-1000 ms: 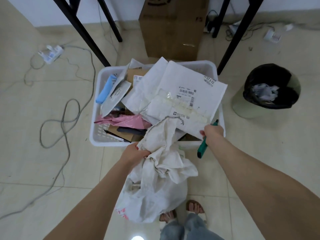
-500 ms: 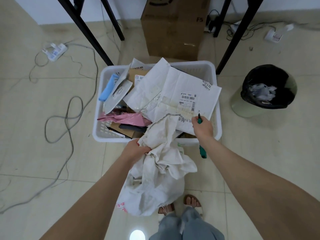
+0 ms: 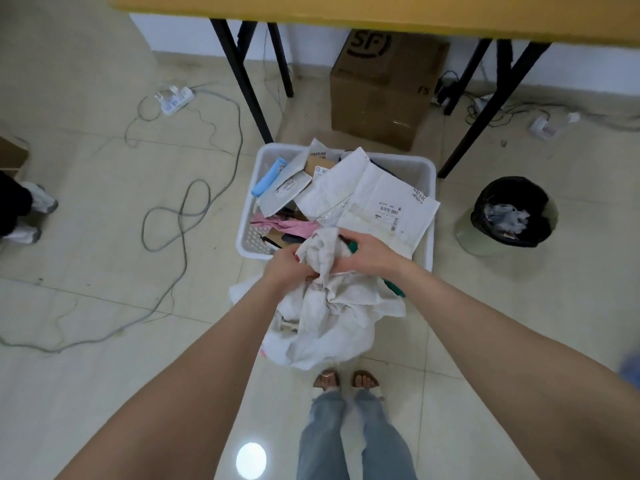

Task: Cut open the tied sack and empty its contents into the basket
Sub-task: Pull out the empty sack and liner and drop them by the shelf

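A limp, crumpled white sack (image 3: 332, 317) hangs in front of me, just at the near edge of the white plastic basket (image 3: 424, 171). My left hand (image 3: 285, 265) grips the sack's bunched top from the left. From the right, my right hand (image 3: 369, 252) grips the same bunch and also holds a green-handled cutter (image 3: 394, 288), whose handle sticks out below my wrist. The basket holds white mailer bags (image 3: 388, 209), a pink bag (image 3: 287, 226), a blue packet (image 3: 269, 176) and cardboard pieces.
A brown cardboard box (image 3: 384, 95) stands behind the basket under a yellow table (image 3: 346, 12) with black legs. A black-lined bin (image 3: 509, 214) stands at the right. Cables and a power strip (image 3: 176, 98) lie on the tiled floor at left. Another person's shoes (image 3: 33, 216) show at far left.
My right hand has moved left from the white mailer in the basket onto the sack's top, next to my left hand. The camera has tilted up, and the table edge shows.
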Available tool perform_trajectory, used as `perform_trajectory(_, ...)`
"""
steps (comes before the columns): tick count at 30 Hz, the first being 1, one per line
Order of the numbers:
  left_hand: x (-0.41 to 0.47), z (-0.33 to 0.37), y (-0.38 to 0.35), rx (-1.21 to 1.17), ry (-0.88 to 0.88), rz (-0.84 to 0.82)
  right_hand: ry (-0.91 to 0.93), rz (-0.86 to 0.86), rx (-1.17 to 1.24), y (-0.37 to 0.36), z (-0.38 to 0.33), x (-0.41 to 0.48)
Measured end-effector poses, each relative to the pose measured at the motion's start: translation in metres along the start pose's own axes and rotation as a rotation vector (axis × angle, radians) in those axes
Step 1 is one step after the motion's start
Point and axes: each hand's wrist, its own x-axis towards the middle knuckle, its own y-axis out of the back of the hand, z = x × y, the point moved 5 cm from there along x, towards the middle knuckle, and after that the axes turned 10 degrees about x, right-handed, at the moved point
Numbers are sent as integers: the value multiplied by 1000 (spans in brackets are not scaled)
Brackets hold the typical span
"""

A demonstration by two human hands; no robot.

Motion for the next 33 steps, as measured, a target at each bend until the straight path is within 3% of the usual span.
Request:
perform_trajectory(4, -38, 13, 26, -30, -77, -15, 20, -160, -69, -15, -36, -28)
perform_trajectory(10, -103, 3, 51, -131, -80, -40, 53, -200, -115, -42, -74, -70)
perform_trajectory(21, -241, -74, 133, -307, 70, 84, 127, -351, -235, -163, -160, -110)
perform_trajectory(23, -267, -96, 146, -247, 96, 82, 158, -367, -250, -193, -173, -116)
perform_trajectory(27, -312, -157, 167, -113, 263, 190, 212, -403, -245, -260, -197, -130)
perform_trajectory(33, -373, -229, 209, -108, 386, 545, 310, -520, -363, -371, -234, -150)
